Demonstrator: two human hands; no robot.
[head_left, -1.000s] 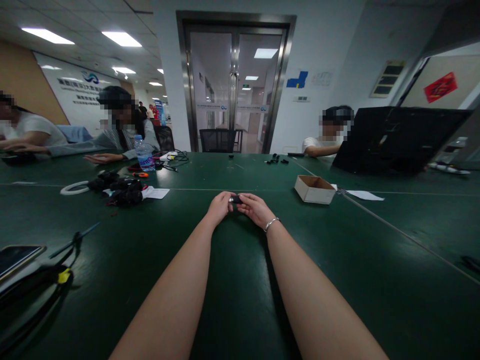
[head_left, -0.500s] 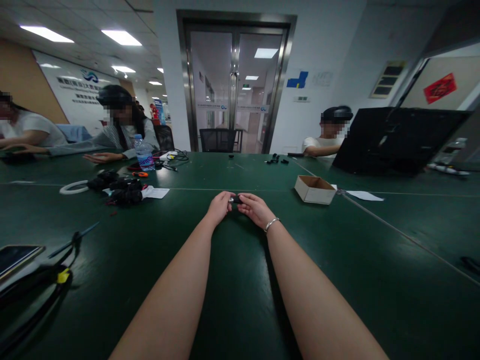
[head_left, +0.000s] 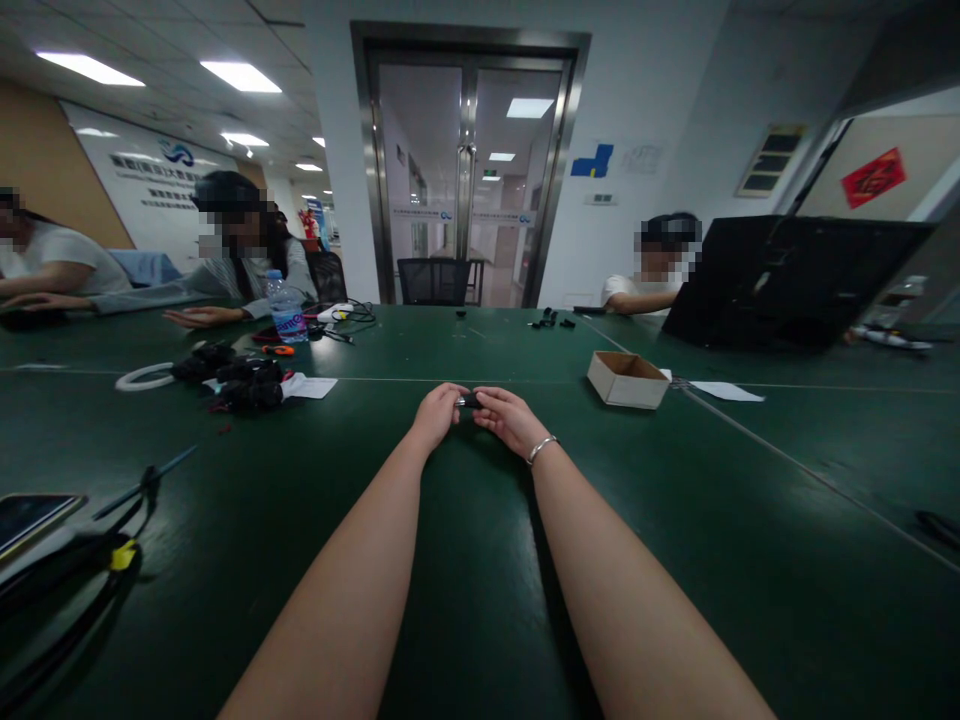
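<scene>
Over the middle of the green table, both hands meet at a small black stick with a silver metal end [head_left: 470, 400], which looks like a USB stick. My left hand [head_left: 437, 416] pinches the silver end between thumb and fingertips. On the black end, my right hand [head_left: 510, 418] is closed, thumb and fingers together, with a silver bracelet [head_left: 541, 450] at its wrist. The fingertips cover part of the stick, so its full shape is hidden. It lies about level, just above the tabletop or on it; I cannot tell which.
An open cardboard box [head_left: 627, 380] stands right of my hands. To the left lie black bundled parts [head_left: 251, 384], a white ring [head_left: 145, 377] and a water bottle [head_left: 286, 308]. Nearer are a phone [head_left: 37, 520] and black cables [head_left: 97, 600]. Several people sit around; a monitor [head_left: 787, 280] is at right.
Both hands keep their hold on the small stick in nearly the same place. A little more of its black part shows between the fingers. The whole view has shifted very slightly.
</scene>
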